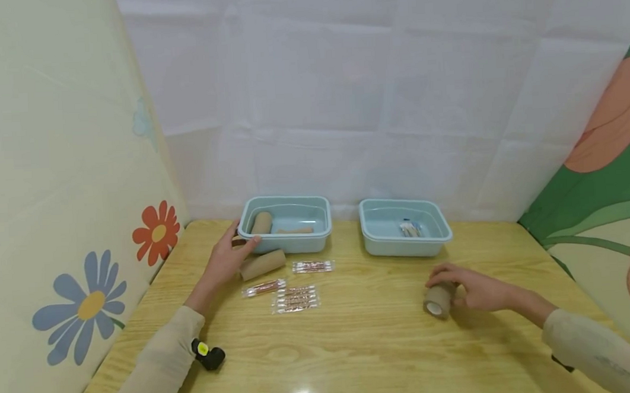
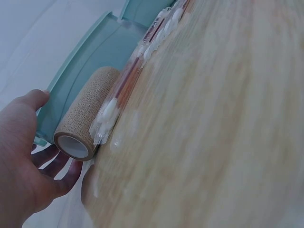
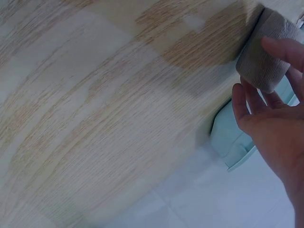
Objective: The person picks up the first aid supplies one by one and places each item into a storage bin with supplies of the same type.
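Note:
My left hand grips the left end of a light blue plastic bin, its thumb at the rim. A tan self-adhesive bandage roll lies on the table in front of that bin, close to the left fingers. Inside the bin are another tan roll and a flat tan item. On the right, my right hand holds a tan bandage roll between thumb and fingers, tilted, one end facing me. The right wrist view shows the roll close to the tabletop.
Clear packets of brown-stemmed cotton swabs lie before the left bin, with further packets beside them. A second light blue bin, holding a small packet, stands at the back right. White cloth hangs behind the table.

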Demonstrator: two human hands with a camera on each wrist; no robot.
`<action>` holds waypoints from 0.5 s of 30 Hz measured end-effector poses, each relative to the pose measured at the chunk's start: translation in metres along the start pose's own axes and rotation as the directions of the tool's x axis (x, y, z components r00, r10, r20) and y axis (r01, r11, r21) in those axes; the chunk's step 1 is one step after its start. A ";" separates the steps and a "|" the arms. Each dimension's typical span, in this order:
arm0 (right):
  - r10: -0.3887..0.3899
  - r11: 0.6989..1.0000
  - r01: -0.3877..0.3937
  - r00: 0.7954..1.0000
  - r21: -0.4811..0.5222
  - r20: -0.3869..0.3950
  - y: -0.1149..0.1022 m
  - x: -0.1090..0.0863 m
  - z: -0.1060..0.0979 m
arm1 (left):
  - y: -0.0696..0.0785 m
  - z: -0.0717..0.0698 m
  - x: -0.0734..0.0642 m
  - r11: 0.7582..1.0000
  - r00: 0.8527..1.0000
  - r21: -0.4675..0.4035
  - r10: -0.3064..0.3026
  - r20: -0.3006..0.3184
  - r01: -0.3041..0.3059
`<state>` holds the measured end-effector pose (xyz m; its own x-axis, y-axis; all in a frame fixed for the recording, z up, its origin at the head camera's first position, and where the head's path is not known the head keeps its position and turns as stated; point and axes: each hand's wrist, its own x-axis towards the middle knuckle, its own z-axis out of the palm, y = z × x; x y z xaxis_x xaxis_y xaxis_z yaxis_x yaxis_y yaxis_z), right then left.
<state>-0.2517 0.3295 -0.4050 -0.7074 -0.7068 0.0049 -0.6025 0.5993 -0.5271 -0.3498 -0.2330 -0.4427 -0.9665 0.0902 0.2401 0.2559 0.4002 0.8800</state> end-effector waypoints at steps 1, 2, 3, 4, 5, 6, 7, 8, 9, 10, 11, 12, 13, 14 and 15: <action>0.007 1.000 -0.007 1.000 0.005 -0.001 0.000 0.000 0.000 | 0.000 0.000 0.000 1.000 1.000 -0.002 0.000 -0.001 0.000; 0.017 1.000 -0.017 1.000 0.011 0.000 0.001 0.000 -0.001 | 0.000 -0.001 0.000 1.000 1.000 -0.003 0.000 -0.001 0.000; 0.026 1.000 -0.026 1.000 0.017 0.000 0.001 0.000 -0.001 | 0.000 -0.001 0.000 1.000 1.000 -0.003 -0.002 -0.002 0.002; 0.037 0.999 -0.037 0.999 0.028 0.002 0.000 0.001 -0.002 | 0.001 -0.001 -0.001 1.000 1.000 -0.002 0.002 -0.002 -0.002; 0.046 0.998 -0.046 0.999 0.040 0.003 0.000 0.001 -0.002 | 0.001 -0.001 -0.001 1.000 1.000 -0.002 0.001 -0.004 -0.001; 0.053 0.997 -0.053 0.999 0.051 0.002 -0.001 0.001 -0.003 | 0.001 -0.001 -0.001 1.000 1.000 0.001 0.001 -0.004 -0.001; 0.057 0.997 -0.057 0.998 0.059 0.000 -0.002 0.001 -0.004 | 0.001 -0.001 -0.002 1.000 1.000 0.005 0.003 -0.005 -0.003; 0.061 0.996 -0.060 0.998 0.067 -0.005 -0.003 0.001 -0.005 | 0.001 -0.001 -0.002 1.000 1.000 0.010 0.005 -0.004 -0.005; 0.062 0.996 -0.061 0.998 0.069 -0.013 -0.004 0.001 -0.005 | 0.001 -0.001 -0.002 1.000 1.000 0.016 0.009 -0.004 -0.009; 0.064 0.995 -0.062 0.998 0.074 -0.022 -0.005 0.002 -0.006 | 0.001 0.000 -0.002 1.000 1.000 0.018 0.013 -0.003 -0.013; 0.069 0.995 -0.066 0.997 0.077 -0.029 -0.006 0.002 -0.007 | 0.001 0.000 -0.002 1.000 1.000 0.021 0.013 -0.004 -0.013; 0.072 0.994 -0.069 0.997 0.079 -0.037 -0.008 0.003 -0.008 | 0.002 0.000 -0.002 1.000 1.000 0.024 0.014 -0.003 -0.014; 0.073 0.995 -0.069 0.996 0.077 -0.045 -0.010 0.003 -0.009 | 0.002 0.001 -0.002 1.000 1.000 0.026 0.013 -0.004 -0.013; 0.075 0.995 -0.071 0.996 0.074 -0.053 -0.011 0.004 -0.010 | 0.003 0.001 -0.002 1.000 1.000 0.026 0.012 -0.004 -0.012; 0.077 0.995 -0.072 0.995 0.069 -0.060 -0.013 0.006 -0.011 | 0.003 0.001 -0.002 1.000 1.000 0.026 0.010 -0.005 -0.010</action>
<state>-0.2521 0.3219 -0.3891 -0.7724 -0.6349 0.0155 -0.5227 0.6217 -0.5833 -0.3467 -0.2314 -0.4409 -0.9638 0.0902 0.2511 0.2653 0.4227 0.8666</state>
